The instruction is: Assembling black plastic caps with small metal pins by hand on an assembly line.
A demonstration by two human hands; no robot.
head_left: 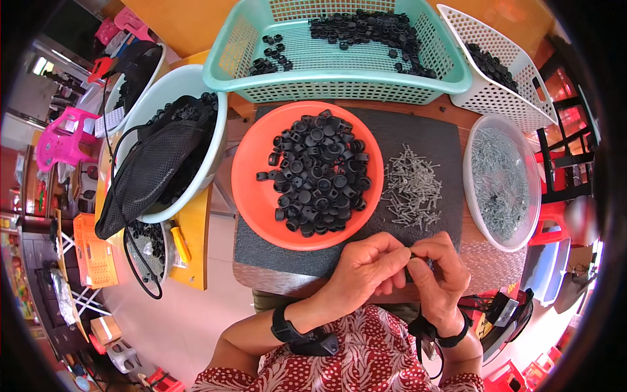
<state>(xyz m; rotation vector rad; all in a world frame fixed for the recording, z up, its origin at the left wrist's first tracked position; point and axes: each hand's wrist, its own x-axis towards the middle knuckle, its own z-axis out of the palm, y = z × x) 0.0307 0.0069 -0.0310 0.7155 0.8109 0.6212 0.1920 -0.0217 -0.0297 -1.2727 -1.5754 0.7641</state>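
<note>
My left hand (367, 266) and my right hand (440, 273) meet at the near edge of the dark mat (428, 127), thumbs and fingers pinched together. A small dark piece seems to sit between the fingertips, too hidden to name. Just beyond my hands lies a loose pile of silver screws (413, 186). Left of that pile, an orange-red bowl (251, 212) holds a heap of small black plastic caps (320, 173).
A clear round tub (471, 176) of screws stands at the right. Behind are a teal basket (339, 91) and a white basket (496, 104) with black parts. At left, a pale blue basin (219, 134) holds black parts and a black mesh bag (160, 157); a yellow-handled screwdriver (180, 244) lies nearby.
</note>
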